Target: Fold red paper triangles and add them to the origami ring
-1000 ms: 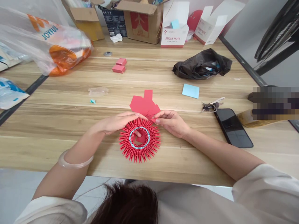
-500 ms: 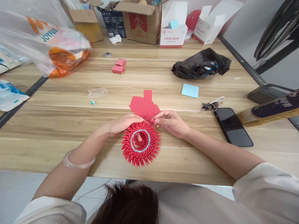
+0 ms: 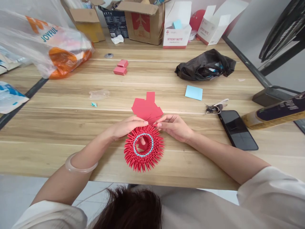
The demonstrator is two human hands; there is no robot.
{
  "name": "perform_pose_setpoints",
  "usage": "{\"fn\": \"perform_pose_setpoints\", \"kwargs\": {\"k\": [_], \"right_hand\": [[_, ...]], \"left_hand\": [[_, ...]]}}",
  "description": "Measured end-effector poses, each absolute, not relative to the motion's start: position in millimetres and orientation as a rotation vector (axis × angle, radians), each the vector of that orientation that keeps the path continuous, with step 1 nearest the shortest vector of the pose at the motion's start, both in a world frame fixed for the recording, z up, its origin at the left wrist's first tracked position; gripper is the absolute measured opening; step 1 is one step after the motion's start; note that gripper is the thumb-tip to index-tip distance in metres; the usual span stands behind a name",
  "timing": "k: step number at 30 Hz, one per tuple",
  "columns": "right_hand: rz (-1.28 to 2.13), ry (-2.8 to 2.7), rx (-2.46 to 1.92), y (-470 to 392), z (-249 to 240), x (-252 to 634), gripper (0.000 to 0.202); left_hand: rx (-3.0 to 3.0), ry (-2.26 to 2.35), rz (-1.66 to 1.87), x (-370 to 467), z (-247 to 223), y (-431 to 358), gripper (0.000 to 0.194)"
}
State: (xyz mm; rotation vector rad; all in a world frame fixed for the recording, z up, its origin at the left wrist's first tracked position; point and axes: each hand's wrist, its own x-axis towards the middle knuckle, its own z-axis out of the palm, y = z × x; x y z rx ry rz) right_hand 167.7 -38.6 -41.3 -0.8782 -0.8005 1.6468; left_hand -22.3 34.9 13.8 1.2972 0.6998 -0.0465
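Note:
A round ring of folded red paper pieces (image 3: 144, 162), with a light blue band around its inner opening, is tilted toward me near the table's front edge. My left hand (image 3: 128, 126) is closed on its far left rim; a finger shows through the opening. At the far right rim, my right hand (image 3: 175, 127) pinches a small folded red paper piece (image 3: 154, 124), its tip close to or touching the ring. Several flat red paper sheets (image 3: 146, 108) lie overlapping just beyond my hands.
Two pink-red blocks (image 3: 120, 70), a blue sticky note pad (image 3: 193, 92) and a black plastic bag (image 3: 206, 66) lie farther back. At right are keys (image 3: 213, 109), a phone (image 3: 238, 129) and a can (image 3: 274, 111). Boxes (image 3: 144, 27) line the back; a plastic bag (image 3: 64, 47) sits left.
The ring has tipped and shifted slightly toward me. My right hand has moved down a little with the pinched red piece. The sheets have stayed put.

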Motion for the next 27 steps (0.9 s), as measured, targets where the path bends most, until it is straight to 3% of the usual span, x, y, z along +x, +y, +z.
{"fn": "perform_pose_setpoints", "kwargs": {"k": [20, 27], "right_hand": [[1.62, -0.933, -0.98, -38.0, -41.7, 166.9, 0.016], [1.596, -0.95, -0.986, -38.9, -42.2, 164.8, 0.013]], "left_hand": [[1.279, 0.75, -0.106, -19.5, 13.5, 31.2, 0.036], [1.245, 0.791, -0.112, -17.7, 15.1, 29.9, 0.029]]}}
